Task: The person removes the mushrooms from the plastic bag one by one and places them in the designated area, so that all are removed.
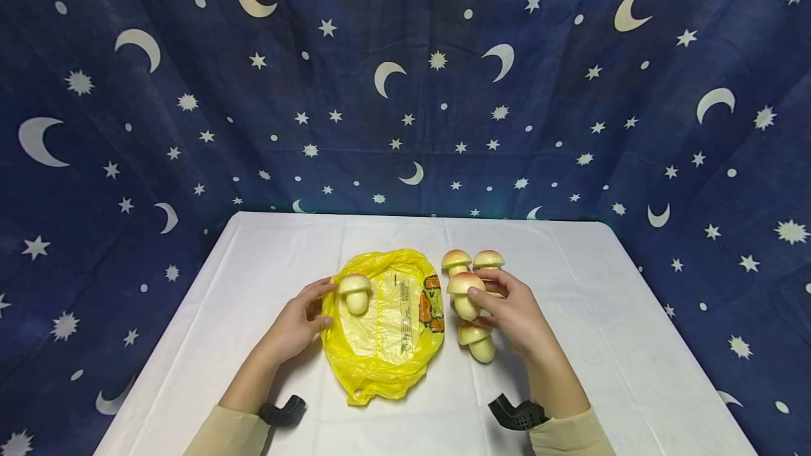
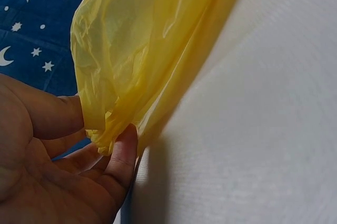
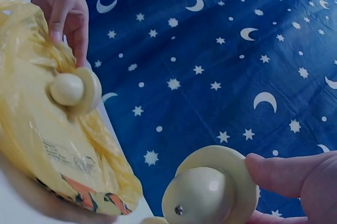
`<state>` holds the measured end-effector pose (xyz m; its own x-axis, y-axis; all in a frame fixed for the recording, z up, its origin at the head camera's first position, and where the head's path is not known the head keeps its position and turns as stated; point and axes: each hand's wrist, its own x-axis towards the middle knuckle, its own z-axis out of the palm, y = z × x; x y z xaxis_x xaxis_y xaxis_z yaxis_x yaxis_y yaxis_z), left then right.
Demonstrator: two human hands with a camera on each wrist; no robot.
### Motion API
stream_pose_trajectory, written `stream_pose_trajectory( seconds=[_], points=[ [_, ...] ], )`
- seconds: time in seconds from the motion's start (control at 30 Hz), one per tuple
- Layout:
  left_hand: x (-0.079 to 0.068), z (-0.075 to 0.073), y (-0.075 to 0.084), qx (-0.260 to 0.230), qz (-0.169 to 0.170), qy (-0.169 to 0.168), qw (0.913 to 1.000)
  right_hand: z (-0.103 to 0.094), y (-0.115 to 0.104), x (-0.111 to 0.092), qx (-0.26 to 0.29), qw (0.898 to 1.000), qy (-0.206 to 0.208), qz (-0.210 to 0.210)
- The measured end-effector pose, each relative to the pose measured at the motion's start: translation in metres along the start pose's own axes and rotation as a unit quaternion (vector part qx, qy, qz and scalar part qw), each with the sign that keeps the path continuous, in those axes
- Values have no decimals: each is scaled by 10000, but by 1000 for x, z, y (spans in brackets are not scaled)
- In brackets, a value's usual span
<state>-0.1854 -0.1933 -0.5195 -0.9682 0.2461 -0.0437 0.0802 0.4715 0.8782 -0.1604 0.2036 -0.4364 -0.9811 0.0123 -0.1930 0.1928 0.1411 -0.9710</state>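
Observation:
A yellow plastic bag (image 1: 393, 364) lies spread on the table with its rim rolled outward. My left hand (image 1: 294, 322) pinches the left side of that rim; in the left wrist view the thumb and fingers (image 2: 125, 150) grip the gathered plastic (image 2: 118, 92). One toy mushroom (image 1: 356, 293) rests inside the bag near the left hand. To the right of the bag, my right hand (image 1: 510, 308) holds another toy mushroom (image 1: 466, 295) by its reddish cap; the right wrist view shows this mushroom (image 3: 200, 195) with its stem end toward the camera.
Around the right hand lie more toy mushrooms: one at the back (image 1: 456, 260), one beside it (image 1: 489, 259), and one in front (image 1: 476, 342). A white cloth covers the table (image 1: 608, 343). Behind it hangs a dark blue curtain (image 1: 405, 90) with moons and stars.

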Motion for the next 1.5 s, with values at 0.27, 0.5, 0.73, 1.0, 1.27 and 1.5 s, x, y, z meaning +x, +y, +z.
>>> stream_pose_trajectory(
  seconds=[0.27, 0.5, 0.73, 1.0, 1.27, 1.5],
  points=[
    [-1, 0, 2, 1, -44, -19, 10000, -16, 4, -7, -148, 9999, 33, -7],
    [-1, 0, 1, 2, -26, -16, 10000, -28, 10, -13, -284, 9992, 248, 119],
    [0, 0, 1, -2, -35, -6, 10000, -38, 15, -18, -292, 9989, 332, 156],
    [0, 0, 0, 7, 9, 1, 10000, -49, 19, -23, -363, 9981, 428, 264],
    [1, 1, 0, 3, -15, -8, 10000, -58, 24, -27, -381, 9976, 486, 317],
    [1, 1, 1, -18, -28, -8, 10000, -64, 31, -31, -534, 9965, 511, 382]
  ],
)
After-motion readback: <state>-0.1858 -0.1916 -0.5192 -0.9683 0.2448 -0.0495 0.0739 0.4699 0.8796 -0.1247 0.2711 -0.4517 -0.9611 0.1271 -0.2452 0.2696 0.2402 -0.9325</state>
